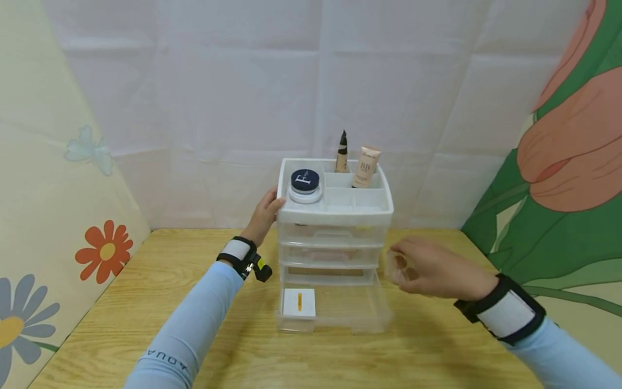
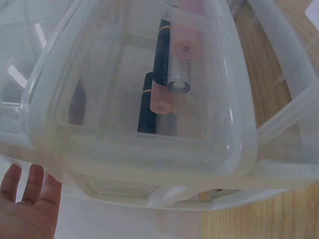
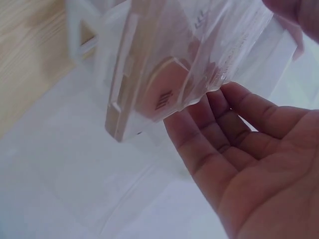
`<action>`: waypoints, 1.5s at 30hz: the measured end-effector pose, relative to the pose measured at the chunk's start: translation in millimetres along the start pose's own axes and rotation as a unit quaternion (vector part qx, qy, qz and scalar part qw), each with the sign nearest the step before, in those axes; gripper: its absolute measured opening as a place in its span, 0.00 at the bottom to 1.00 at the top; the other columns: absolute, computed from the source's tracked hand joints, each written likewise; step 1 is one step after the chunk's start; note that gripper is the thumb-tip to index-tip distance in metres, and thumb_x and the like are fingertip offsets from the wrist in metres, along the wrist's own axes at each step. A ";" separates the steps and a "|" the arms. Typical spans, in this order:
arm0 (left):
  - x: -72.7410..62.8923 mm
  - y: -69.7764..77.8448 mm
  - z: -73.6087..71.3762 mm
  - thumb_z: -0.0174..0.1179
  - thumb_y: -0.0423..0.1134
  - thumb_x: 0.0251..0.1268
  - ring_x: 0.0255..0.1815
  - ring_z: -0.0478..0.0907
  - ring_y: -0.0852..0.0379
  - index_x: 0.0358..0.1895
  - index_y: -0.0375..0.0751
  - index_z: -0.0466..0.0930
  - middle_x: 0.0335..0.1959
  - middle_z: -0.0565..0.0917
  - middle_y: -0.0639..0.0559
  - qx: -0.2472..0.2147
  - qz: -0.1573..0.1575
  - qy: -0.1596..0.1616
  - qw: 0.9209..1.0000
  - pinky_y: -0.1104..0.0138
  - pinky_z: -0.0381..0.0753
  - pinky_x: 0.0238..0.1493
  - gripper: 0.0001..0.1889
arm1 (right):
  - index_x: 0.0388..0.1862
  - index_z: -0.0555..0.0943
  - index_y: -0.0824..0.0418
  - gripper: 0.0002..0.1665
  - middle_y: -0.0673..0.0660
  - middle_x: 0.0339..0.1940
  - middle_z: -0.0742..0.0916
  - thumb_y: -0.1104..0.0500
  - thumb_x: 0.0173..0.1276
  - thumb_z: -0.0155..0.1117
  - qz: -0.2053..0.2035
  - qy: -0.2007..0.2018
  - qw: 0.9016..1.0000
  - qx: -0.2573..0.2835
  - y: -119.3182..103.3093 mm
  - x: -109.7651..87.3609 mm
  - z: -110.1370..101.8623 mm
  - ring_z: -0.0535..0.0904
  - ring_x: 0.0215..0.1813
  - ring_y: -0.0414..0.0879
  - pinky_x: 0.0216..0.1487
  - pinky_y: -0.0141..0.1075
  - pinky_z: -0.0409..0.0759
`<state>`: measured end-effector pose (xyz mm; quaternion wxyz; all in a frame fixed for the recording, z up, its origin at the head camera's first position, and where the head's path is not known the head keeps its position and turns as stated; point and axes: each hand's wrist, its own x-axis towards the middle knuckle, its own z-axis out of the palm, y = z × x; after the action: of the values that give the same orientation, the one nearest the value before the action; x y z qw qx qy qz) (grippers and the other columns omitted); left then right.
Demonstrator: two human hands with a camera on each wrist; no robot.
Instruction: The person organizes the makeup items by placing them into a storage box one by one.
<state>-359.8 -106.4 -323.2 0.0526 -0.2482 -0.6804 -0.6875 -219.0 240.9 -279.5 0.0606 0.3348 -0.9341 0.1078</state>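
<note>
A white drawer unit (image 1: 335, 218) with see-through drawers stands on the table. My left hand (image 1: 264, 213) rests against its upper left side; in the left wrist view its fingers (image 2: 35, 184) lie fairly straight along the unit. The bottom drawer (image 1: 335, 322) is pulled out and has a white box (image 1: 299, 302) with an orange strip at its left. To the right of the unit, my right hand (image 1: 430, 267) pinches a clear plastic package (image 1: 394, 267). Through it, the right wrist view shows a pinkish rounded pad (image 3: 167, 87) with dark marks.
On the unit's top tray stand a dark-lidded round jar (image 1: 305, 182), a black-capped pen-like tube (image 1: 342, 151) and a BB cream tube (image 1: 366, 166). Several lipstick-like tubes (image 2: 162, 59) lie inside a closed drawer. A white cloth (image 1: 243, 108) hangs behind the wooden table (image 1: 194, 302).
</note>
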 end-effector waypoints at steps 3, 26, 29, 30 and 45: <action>0.5 -0.6 -0.4 0.45 0.44 0.70 0.65 0.64 0.43 0.74 0.36 0.55 0.70 0.64 0.37 0.001 -0.001 0.003 1.000 0.48 0.65 0.64 0.32 | 0.48 0.77 0.60 0.21 0.48 0.35 0.75 0.61 0.56 0.70 -0.003 -0.023 0.999 0.026 -9.0 10.9 4.2 0.70 0.34 0.42 0.32 0.34 0.73; -0.1 -3.4 0.5 0.45 0.44 0.69 0.60 0.67 0.45 0.74 0.35 0.56 0.67 0.66 0.35 0.009 0.011 0.006 1.000 0.51 0.69 0.59 0.32 | 0.45 0.76 0.55 0.23 0.46 0.34 0.76 0.62 0.49 0.73 -0.119 -0.067 0.989 0.059 -19.7 65.0 55.6 0.72 0.34 0.39 0.34 0.31 0.76; 0.2 -3.6 0.3 0.45 0.45 0.68 0.60 0.68 0.45 0.74 0.34 0.56 0.67 0.66 0.35 0.007 0.013 0.004 1.000 0.51 0.69 0.59 0.33 | 0.41 0.76 0.55 0.21 0.46 0.33 0.77 0.63 0.48 0.72 -0.138 -0.056 0.988 0.049 -17.1 67.0 63.7 0.72 0.33 0.38 0.33 0.31 0.76; 0.3 -3.4 0.3 0.45 0.45 0.68 0.60 0.68 0.45 0.74 0.34 0.56 0.68 0.66 0.35 0.006 0.013 0.003 1.000 0.51 0.69 0.59 0.33 | 0.40 0.75 0.55 0.20 0.46 0.33 0.77 0.63 0.48 0.72 -0.140 -0.056 0.987 0.048 -16.2 67.4 66.3 0.72 0.33 0.38 0.33 0.30 0.76; 1.6 -3.2 -1.8 0.45 0.44 0.70 0.63 0.65 0.44 0.75 0.35 0.54 0.69 0.64 0.37 0.006 0.000 0.000 1.000 0.48 0.66 0.63 0.32 | 0.32 0.73 0.54 0.20 0.47 0.32 0.74 0.64 0.44 0.75 -0.094 -0.122 0.984 0.084 -0.9 70.0 97.1 0.70 0.33 0.38 0.34 0.31 0.74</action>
<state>-363.0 -107.5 -325.4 0.0536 -0.2478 -0.6843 -0.6837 -276.2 173.9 -360.5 -0.0725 0.4360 -0.8863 0.1383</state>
